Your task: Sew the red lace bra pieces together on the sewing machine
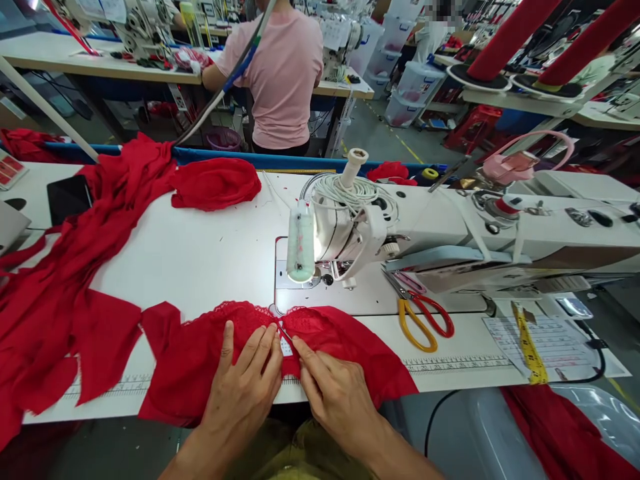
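Observation:
A red garment piece with lace [370, 340] lies at the table's front edge, its middle just in front of the sewing machine's needle area. My left hand [245, 377] rests on its left part with the fingers stretched out flat and the thumb apart. My right hand [335, 380] is closed, pinching a thin metal tool [284, 329] that points up and left toward the centre of the lace. The tool's exact kind is too small to tell. Between my fingertips a small white patch [285, 347] shows through the gap in the fabric.
The white sewing machine [345, 230] stands behind the garment. Scissors [425, 317] with yellow and red handles lie to the right, near a yellow tape measure [529, 343]. Red fabric strips [65, 287] cover the left side, by a black phone [69, 199]. A person [280, 73] sits beyond.

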A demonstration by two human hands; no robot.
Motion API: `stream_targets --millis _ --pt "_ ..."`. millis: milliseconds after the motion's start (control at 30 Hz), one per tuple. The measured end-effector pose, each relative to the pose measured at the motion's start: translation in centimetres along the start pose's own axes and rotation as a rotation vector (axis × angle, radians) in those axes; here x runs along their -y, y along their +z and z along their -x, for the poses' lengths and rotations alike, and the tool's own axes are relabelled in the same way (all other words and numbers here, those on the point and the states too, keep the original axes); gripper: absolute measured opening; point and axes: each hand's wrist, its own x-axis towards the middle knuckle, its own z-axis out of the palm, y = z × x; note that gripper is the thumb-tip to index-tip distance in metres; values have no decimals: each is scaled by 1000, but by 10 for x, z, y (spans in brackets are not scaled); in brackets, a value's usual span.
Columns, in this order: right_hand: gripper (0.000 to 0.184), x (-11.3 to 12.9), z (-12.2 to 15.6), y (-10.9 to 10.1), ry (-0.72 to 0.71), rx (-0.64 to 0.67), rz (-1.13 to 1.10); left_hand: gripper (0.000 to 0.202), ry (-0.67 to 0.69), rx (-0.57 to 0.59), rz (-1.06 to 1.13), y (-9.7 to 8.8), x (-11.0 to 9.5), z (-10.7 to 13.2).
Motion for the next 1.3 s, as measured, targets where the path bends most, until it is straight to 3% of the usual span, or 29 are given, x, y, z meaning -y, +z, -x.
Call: stream_targets --millis 367,633,1300 --pt "41 5 -2 6 -7 -57 137 34 58 -19 -21 4 1 1" --pt "40 -5 -5 -2 50 47 -98 33 55 -19 -7 5 1 0" --pt "41 -4 -2 1 -45 -30 16 33 58 -10 -36 5 0 -2"
